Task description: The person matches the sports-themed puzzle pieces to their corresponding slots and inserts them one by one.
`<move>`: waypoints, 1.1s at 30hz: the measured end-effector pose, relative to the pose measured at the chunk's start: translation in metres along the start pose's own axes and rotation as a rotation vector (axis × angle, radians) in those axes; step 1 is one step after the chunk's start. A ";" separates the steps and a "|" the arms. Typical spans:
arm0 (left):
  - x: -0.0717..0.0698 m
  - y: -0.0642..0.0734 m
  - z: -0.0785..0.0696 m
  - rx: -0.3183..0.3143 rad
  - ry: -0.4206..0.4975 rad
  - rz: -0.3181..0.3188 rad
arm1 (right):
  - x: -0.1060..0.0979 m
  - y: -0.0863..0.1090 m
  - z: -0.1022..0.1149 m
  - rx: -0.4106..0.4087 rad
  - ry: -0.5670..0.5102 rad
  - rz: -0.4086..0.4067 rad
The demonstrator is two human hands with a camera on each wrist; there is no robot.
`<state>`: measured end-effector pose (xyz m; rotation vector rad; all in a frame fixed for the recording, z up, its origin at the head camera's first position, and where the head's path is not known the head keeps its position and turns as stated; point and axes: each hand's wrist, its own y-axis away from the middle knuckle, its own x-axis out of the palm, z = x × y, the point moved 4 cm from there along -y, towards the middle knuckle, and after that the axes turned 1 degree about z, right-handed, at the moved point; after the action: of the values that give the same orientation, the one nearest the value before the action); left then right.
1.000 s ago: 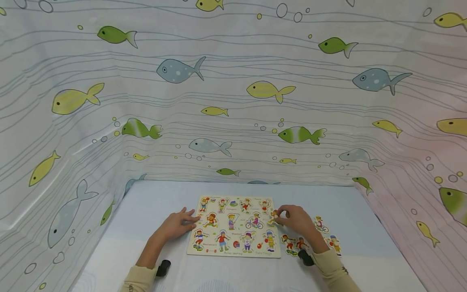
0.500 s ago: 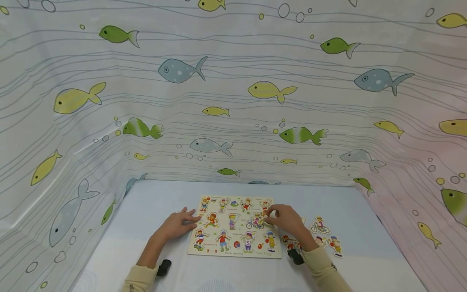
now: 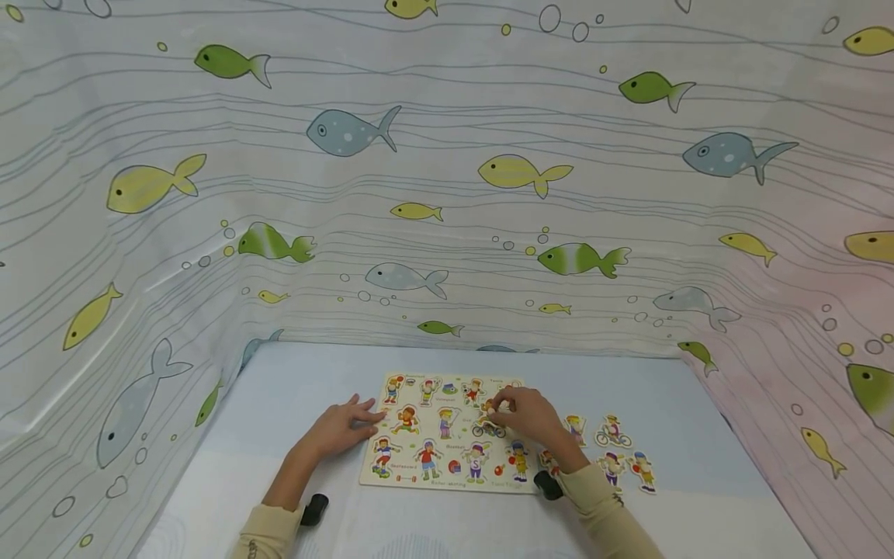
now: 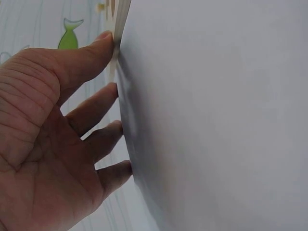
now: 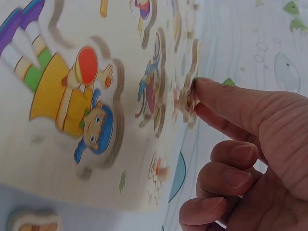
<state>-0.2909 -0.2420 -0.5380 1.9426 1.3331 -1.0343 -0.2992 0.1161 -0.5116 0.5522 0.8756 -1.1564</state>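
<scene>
A pale wooden puzzle board (image 3: 427, 423) with printed sports figures lies flat on the table. My left hand (image 3: 338, 428) is at its left edge, fingers spread; in the left wrist view the thumb touches the board's side and the fingertips rest on the table. My right hand (image 3: 531, 419) is over the board's upper right part. Between thumb and index finger it pinches a small figure-shaped puzzle piece (image 5: 184, 103), seen nearly edge-on in the right wrist view and raised over the board; its other fingers are curled. The piece overlaps the cyclist figure (image 3: 487, 430) in the head view.
Several loose pieces lie right of the board: a cyclist (image 3: 612, 435), a golfer (image 3: 576, 428), a purple-capped figure (image 3: 612, 470) and a blue-capped one (image 3: 642, 473). Another is partly covered by the right forearm. A fish-patterned sheet (image 3: 447, 248) hangs around the table.
My right hand has carried the pinched piece leftward from the board's right edge to over the cyclist figure. More loose pieces are uncovered at right. The left hand has stayed put.
</scene>
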 end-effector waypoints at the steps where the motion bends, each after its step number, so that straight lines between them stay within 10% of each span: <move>1: 0.000 0.000 0.000 -0.001 -0.002 0.000 | 0.001 -0.001 0.002 -0.004 -0.002 0.002; 33: 0.000 -0.001 0.000 -0.008 0.019 -0.002 | 0.055 -0.032 0.050 -0.028 -0.016 0.097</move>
<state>-0.2919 -0.2419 -0.5380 1.9499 1.3472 -1.0122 -0.3065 0.0365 -0.5264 0.5559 0.8409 -1.0579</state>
